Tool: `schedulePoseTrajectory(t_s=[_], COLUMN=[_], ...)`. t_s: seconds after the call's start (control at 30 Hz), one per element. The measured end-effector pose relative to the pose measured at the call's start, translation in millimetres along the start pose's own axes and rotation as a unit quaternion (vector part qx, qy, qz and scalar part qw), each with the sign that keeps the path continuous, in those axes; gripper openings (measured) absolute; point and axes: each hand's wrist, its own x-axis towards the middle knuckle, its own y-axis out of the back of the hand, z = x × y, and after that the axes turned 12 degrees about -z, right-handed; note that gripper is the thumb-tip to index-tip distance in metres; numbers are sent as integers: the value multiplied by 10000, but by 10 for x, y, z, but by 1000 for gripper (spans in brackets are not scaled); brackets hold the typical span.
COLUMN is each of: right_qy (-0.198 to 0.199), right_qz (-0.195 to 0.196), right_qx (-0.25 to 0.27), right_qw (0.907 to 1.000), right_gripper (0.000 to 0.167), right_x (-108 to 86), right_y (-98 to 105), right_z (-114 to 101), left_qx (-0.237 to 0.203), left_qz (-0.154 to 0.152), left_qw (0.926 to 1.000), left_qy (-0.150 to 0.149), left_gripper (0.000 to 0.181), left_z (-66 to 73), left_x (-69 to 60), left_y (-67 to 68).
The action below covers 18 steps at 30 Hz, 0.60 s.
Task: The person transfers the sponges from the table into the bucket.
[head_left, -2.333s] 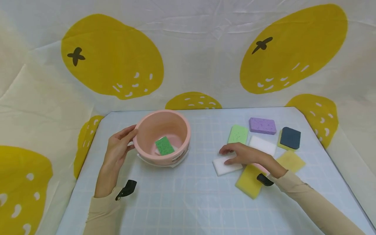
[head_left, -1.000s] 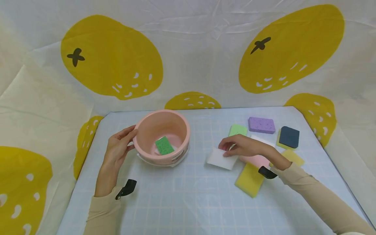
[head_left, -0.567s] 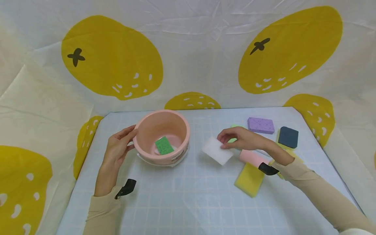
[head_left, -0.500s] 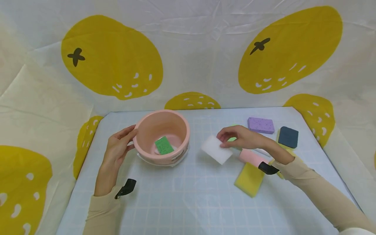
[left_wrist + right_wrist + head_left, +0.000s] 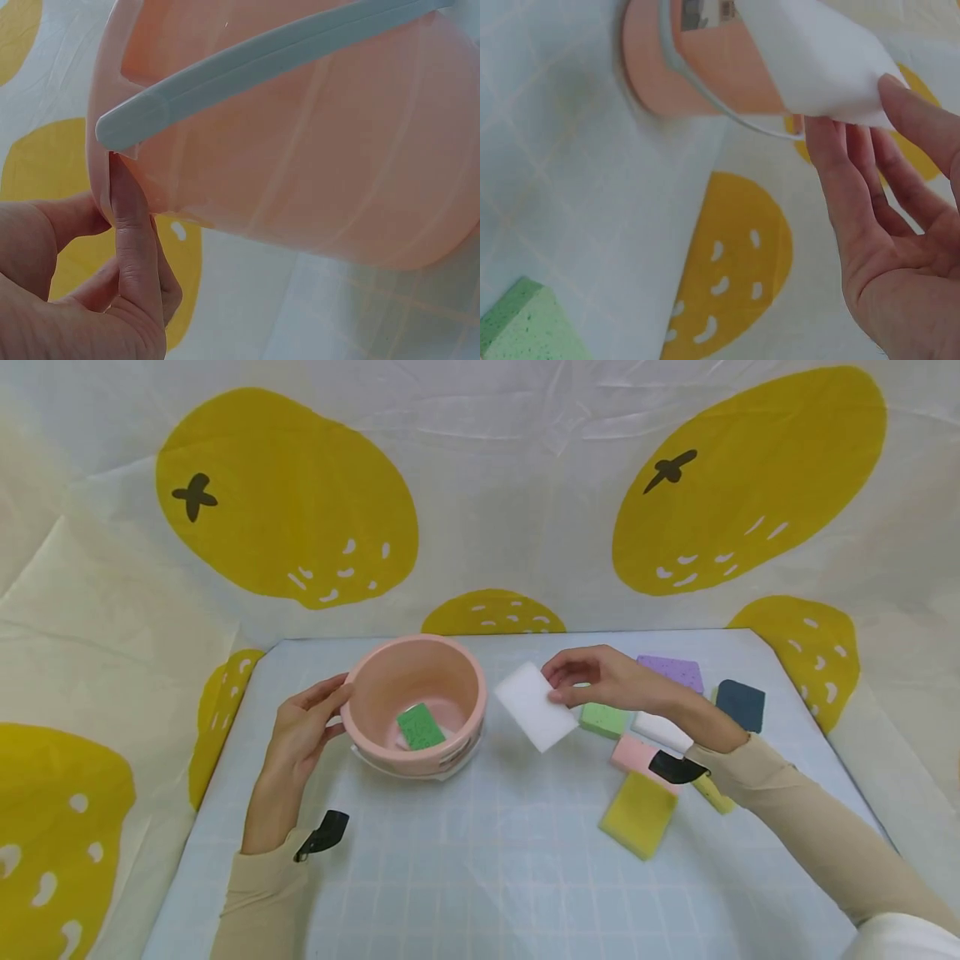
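Note:
My left hand (image 5: 298,727) grips the rim of a pink bucket (image 5: 420,762), thumb on one side and fingers on the other, as the left wrist view also shows. A green sponge (image 5: 420,727) lies at the bottom of the bucket, on top of something pale that it mostly covers. Between thumb and fingers, my right hand (image 5: 611,679) pinches a white sponge (image 5: 536,707). That sponge hangs tilted above the table, just right of the bucket. In the right wrist view the white sponge (image 5: 821,56) partly hides the bucket and its label.
Right of the bucket lie a light green sponge (image 5: 604,720), a purple one (image 5: 671,671), another white one (image 5: 660,731), a pink one (image 5: 632,752), yellow ones (image 5: 639,814) and a dark blue pad (image 5: 740,704). The bucket's handle (image 5: 270,64) hangs down its side.
My right hand has picked the white sponge up off the table and moved it up and left towards the bucket. The left hand stays on the bucket's rim.

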Motion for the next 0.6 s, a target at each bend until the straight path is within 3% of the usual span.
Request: schedulePoseTrajectory(t_s=[0.3, 0.6], right_qy=[-401, -417], right_qz=[104, 236], right_qx=[305, 556], right_qw=[9987, 9973], right_gripper=[34, 40], right_x=[195, 433], right_y=[6, 18], right_z=[-220, -364], left_qx=[25, -25], left_qz=[61, 73], left_qw=[10000, 10000], left_qy=[28, 43], left_gripper=[59, 60], left_z=[-7, -12], left_x=[-2, -4], left_y=[-6, -10])
